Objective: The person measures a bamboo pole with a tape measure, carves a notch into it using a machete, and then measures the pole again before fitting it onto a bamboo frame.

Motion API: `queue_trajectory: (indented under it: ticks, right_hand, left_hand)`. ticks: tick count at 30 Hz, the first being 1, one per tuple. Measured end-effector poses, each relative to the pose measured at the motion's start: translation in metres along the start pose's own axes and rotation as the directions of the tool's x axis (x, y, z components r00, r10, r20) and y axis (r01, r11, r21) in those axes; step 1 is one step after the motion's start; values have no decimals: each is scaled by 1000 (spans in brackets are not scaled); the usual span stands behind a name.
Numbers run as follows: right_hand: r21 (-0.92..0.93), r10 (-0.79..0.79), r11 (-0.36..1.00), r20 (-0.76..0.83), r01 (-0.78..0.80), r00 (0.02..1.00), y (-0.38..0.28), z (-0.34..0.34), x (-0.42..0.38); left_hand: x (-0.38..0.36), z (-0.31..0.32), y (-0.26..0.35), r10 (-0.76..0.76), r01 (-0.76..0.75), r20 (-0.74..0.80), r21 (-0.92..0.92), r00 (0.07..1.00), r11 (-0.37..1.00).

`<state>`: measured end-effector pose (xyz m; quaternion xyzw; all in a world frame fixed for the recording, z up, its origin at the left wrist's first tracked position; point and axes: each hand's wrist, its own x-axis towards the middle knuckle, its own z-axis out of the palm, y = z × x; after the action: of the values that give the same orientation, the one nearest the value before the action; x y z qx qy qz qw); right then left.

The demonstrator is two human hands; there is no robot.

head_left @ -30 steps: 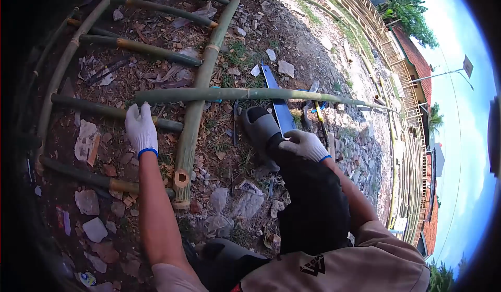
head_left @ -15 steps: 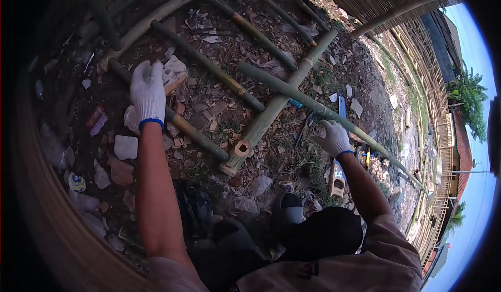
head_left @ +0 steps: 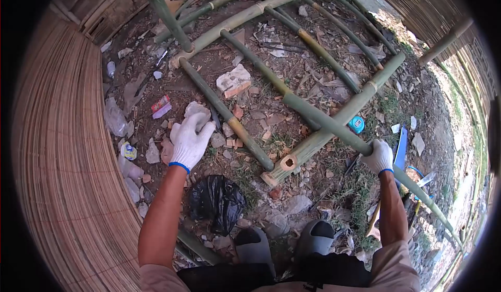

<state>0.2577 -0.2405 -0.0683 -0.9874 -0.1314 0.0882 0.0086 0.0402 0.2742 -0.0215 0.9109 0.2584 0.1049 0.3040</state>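
My right hand [head_left: 378, 157], in a white glove with a blue cuff, is wrapped round a long green bamboo pole [head_left: 331, 124]. The pole lies slantwise across the thick end bar [head_left: 308, 152] of a bamboo frame on the ground. My left hand [head_left: 191, 139], gloved too, hovers over rubble left of the frame, fingers apart and curved, with nothing seen in it. Near its fingertips is a pale stone [head_left: 195, 109]. The closest crosspiece [head_left: 227, 115] runs just right of that hand. A whitish brick chunk [head_left: 234, 81] lies between two crosspieces.
A black plastic bag [head_left: 216, 200] lies before my feet. Beyond my right hand is a blue saw [head_left: 401, 148]; a turquoise round object [head_left: 356, 124] sits beside the end bar. A woven bamboo wall [head_left: 65, 151] stands at the left, and an upright pole [head_left: 166, 15] rises at the frame's far-left corner.
The view has turned and shifted. My right hand, open beside the pole before, has closed round it. My left hand has moved from near the brick chunk towards the rubble nearer me.
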Motion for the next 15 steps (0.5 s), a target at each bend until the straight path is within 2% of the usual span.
queue_trajectory:
  ticks: [1, 2, 4, 6, 7, 8, 9, 10, 11, 12, 13, 14, 15]
  right_hand:
    - [4, -44, 999, 28, 43, 999, -8, -4, -17]
    - [13, -88, 996, 55, 87, 995, -17, -8, -32]
    - [74, -120, 991, 177, 108, 977, -31, -9, -57]
    - [101, -176, 982, 165, 160, 971, -37, 5, -78]
    - [117, -195, 977, 147, 178, 970, -41, 10, -86]
    - [95, -181, 981, 177, 167, 967, -48, 9, -93]
    - [132, -194, 976, 140, 176, 971, -48, 20, -102]
    - [163, -226, 964, 80, 211, 971, -52, 17, -112]
    - [205, -240, 951, 15, 232, 971, -55, 25, -122]
    - [178, -220, 963, 85, 203, 972, -63, 31, -124]
    - [173, -215, 963, 27, 207, 976, -69, 34, -130]
    - [181, -188, 967, 26, 181, 982, -75, 39, -130]
    - [217, -175, 961, -2, 171, 985, -77, 43, -133]
  left_hand:
    - [-3, 2, 19, -60, 67, 74, -91, 995, 994]
    - [-2, 13, 27, -36, 45, 93, -97, 995, 994]
    - [2, 33, 34, -100, 155, 249, -211, 963, 965]
    - [12, 52, 30, -115, 172, 389, -115, 914, 978]
    - [14, 71, 9, -78, 144, 384, -146, 920, 979]
    - [17, 76, 7, -188, 268, 485, -99, 854, 958]
    - [16, 79, 9, -157, 291, 537, -175, 829, 941]
    - [23, 84, 0, -253, 382, 621, -81, 742, 921]
    - [26, 90, -6, -271, 455, 653, -127, 707, 881]
    - [40, 122, -68, -260, 502, 579, -306, 773, 809]
    - [55, 123, -100, -144, 416, 605, -338, 783, 844]
    - [33, 87, -20, -416, 535, 560, -57, 716, 843]
    - [42, 79, -41, -348, 491, 604, -82, 717, 867]
